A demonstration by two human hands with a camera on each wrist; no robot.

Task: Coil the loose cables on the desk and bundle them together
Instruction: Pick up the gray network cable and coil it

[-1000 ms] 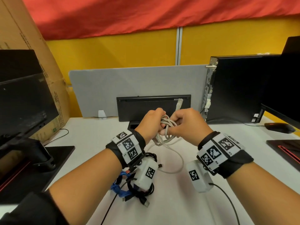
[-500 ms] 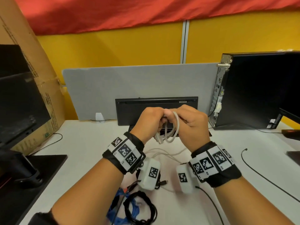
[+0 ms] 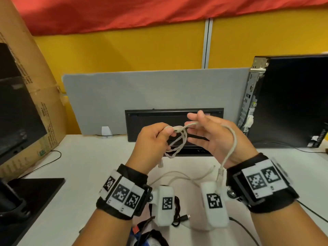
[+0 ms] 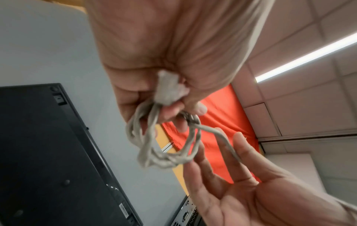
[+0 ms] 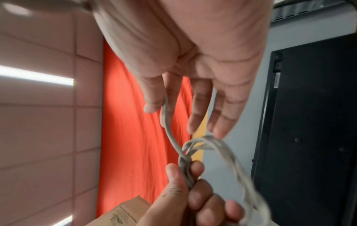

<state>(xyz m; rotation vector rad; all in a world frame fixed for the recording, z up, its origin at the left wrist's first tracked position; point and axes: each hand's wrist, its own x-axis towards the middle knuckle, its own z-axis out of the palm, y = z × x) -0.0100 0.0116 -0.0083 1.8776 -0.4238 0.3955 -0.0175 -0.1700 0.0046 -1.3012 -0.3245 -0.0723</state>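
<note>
A grey-white cable coil [image 3: 177, 144] hangs above the desk in front of me. My left hand [image 3: 159, 137] grips it at the top, fingers curled round the gathered loops [image 4: 164, 152]. The cable's tail leaves the wrap under my left thumb, crosses my right hand [image 3: 198, 132] between thumb and forefinger, and drapes over the back of that hand. Its plug [image 3: 220, 174] dangles by my right wrist. The right hand's fingers [image 5: 195, 113] are straight and spread, just right of the coil. A second plug [image 3: 160, 164] hangs below my left hand.
A black keyboard [image 3: 174, 118] leans on the grey divider [image 3: 142, 96]. A PC tower [image 3: 292, 103] stands at the right, a cardboard box [image 3: 35, 103] and monitor at the left. A white cable [image 3: 186, 178] and black and blue cables [image 3: 150, 237] lie under my wrists.
My right hand has let go of the coil, opened and drawn to the right, and the tail now hangs over it. The left hand keeps its grip.
</note>
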